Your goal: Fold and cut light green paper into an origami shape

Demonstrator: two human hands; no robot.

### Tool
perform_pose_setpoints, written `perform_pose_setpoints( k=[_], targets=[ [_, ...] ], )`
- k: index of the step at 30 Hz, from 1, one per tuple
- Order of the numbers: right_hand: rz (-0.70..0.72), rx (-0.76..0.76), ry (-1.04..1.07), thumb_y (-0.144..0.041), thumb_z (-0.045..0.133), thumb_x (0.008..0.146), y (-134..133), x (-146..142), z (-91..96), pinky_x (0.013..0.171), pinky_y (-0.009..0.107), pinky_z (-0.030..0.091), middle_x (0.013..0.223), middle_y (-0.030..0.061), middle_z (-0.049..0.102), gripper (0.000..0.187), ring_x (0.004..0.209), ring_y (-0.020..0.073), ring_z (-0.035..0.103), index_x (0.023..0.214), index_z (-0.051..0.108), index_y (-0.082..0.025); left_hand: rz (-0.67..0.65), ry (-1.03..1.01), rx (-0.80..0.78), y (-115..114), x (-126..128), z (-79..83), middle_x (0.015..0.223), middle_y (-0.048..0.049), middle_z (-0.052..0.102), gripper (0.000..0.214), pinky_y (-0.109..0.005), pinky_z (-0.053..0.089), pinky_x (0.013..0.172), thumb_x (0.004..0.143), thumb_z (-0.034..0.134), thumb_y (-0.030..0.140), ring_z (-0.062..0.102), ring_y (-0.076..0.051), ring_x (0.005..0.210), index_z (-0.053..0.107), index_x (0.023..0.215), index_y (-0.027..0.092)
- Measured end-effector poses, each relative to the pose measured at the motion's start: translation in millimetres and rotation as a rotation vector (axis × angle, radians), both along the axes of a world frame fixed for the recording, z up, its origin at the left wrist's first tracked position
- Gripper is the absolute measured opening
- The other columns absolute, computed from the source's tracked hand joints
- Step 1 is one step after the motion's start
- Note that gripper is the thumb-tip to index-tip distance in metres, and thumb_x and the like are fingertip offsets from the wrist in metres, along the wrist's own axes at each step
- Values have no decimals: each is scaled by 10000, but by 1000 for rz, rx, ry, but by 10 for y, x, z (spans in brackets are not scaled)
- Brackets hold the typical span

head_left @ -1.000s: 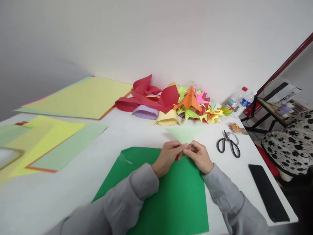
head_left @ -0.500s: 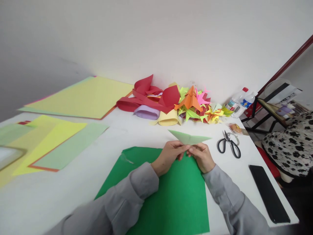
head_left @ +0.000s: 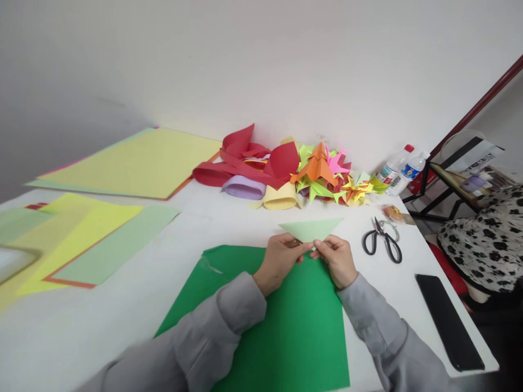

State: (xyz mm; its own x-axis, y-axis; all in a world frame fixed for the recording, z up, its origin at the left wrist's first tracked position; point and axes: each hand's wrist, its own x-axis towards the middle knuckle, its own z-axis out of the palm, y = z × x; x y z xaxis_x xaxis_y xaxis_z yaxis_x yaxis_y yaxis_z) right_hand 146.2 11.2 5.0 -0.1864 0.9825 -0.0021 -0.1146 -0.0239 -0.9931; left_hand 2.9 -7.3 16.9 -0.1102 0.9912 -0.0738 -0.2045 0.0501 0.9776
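A pale green folded paper [head_left: 309, 229] is pinched between my two hands, its long straight edge facing away from me and its point toward me. My left hand [head_left: 281, 260] grips its left side with thumb and fingers. On the other side my right hand [head_left: 335, 259] pinches it near the lower point, the two thumbs almost touching. Both hands are over the far part of a large green sheet [head_left: 302, 332] on the white table. Some fingertips are hidden behind the folded paper.
Black-handled scissors [head_left: 382, 239] and a black flat object [head_left: 448, 322] lie to the right. Folded paper stars [head_left: 322, 169], red paper loops [head_left: 245, 163] and two bottles [head_left: 402, 169] line the wall. Coloured sheets [head_left: 131, 163] are at left. A seated person's patterned clothing [head_left: 486, 239] shows at right.
The folded paper has tilted, so its far edge is now nearly straight and more of its face shows. Both hands keep their pinch and have shifted only slightly.
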Motion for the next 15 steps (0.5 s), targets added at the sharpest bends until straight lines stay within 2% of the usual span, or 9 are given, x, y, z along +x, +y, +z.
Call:
perform_pose_setpoints(
  k=[4,10,15],
  targets=[
    [49,-9,28,-344,835,582,1,-10,15,572,249,463,561,-8,683,263,527,126,606,595,629,-181,33,23,-27,1,-12,8,324,43,470,362,-216,295,406,502,815,360,387,-69,349,528,425,153],
    [-1,-54,-51,-323,843,545,-25,-28,62,501,235,405,466,-13,641,288,426,101,532,517,598,-174,22,11,-13,18,-14,-9,327,44,485,376,-216,303,411,530,806,368,391,-69,344,508,427,164],
    [12,-147,-6,-284,847,520,-33,-24,98,471,223,362,424,-17,611,280,400,89,500,499,595,-163,92,27,34,69,-63,16,326,30,489,386,-221,302,410,608,754,379,387,-69,343,515,394,165]
  ],
)
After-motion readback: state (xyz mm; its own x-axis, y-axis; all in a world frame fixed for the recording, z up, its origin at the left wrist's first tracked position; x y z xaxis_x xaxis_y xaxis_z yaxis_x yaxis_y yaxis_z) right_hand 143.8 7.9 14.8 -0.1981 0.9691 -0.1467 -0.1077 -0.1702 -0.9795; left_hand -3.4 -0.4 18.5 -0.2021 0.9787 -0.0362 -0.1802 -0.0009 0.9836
